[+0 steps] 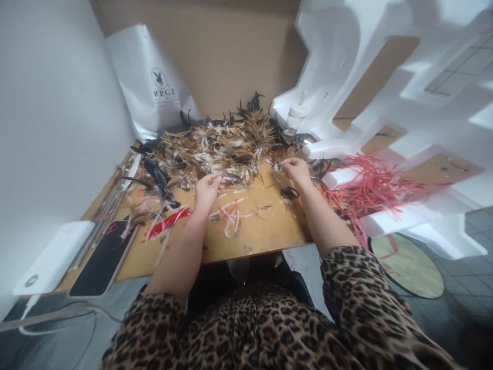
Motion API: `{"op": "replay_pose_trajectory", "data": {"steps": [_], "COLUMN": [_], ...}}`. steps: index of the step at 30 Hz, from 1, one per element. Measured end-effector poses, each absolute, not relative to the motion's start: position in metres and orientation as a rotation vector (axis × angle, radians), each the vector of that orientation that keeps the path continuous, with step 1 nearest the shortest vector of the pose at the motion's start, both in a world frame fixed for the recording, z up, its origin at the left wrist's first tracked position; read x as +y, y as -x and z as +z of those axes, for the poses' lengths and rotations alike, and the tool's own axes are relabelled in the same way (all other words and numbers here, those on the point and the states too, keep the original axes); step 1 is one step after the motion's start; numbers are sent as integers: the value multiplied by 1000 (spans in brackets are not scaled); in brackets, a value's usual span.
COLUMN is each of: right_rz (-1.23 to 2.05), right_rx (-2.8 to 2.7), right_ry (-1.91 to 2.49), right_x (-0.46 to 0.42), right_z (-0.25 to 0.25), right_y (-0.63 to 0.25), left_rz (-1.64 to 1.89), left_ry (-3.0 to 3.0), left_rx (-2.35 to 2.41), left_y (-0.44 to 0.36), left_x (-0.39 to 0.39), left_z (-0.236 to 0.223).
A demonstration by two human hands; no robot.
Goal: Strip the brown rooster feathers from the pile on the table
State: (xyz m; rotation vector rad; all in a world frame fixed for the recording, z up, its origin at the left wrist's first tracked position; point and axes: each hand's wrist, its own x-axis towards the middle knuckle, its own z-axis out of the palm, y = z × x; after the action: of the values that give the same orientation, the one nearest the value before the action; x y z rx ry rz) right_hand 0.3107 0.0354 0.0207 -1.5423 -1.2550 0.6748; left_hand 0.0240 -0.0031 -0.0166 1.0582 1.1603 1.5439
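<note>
A broad heap of brown, white and black feathers (208, 146) covers the back of the wooden table. At its front edge is my left hand (209, 191), with thumb and fingers pinched together; what they hold, if anything, is too small to make out. My right hand (297, 170) is also closed in a pinch, beside the right end of the heap, and its fingertips meet some feathers too blurred to tell whether they are gripped. Just below the right hand lie dark-handled scissors (288, 192). Loose pale and pink strips (231, 216) are scattered on the wood between my forearms.
Red ribbon strips (379, 185) pile up at the right over white foam packing (427, 226). On the left lie a phone (102, 259) and a white power bank (56, 257) with a cable. A silver bag (150, 87) stands at the back, and a clear jar (295, 122) opposite.
</note>
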Motion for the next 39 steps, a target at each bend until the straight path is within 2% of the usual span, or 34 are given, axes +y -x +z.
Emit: {"op": "replay_pose_trajectory", "data": {"steps": [8,14,24,29,39], "right_rz": [832,570,263,214,110], "right_rx": [-1860,-2087,-2160,-2134,-2117], "right_ry": [1375,1492,1536,1340,932], "right_x": [28,28,30,30,19], "right_z": [33,16,-5,-7,0], "right_y": [-211,-167,-162,-167,-177], "left_rz": [1676,1669,1590,1521,1049], "left_ry": [-940,-950,-1010,-938,-595], "left_rx": [1222,1243,1197,1141,893], "left_y": [-7,-9,-14,-14,-9], "left_x": [1,0,-1,-4,-10], "left_z": [-11,-10,-12,-9,4]}}
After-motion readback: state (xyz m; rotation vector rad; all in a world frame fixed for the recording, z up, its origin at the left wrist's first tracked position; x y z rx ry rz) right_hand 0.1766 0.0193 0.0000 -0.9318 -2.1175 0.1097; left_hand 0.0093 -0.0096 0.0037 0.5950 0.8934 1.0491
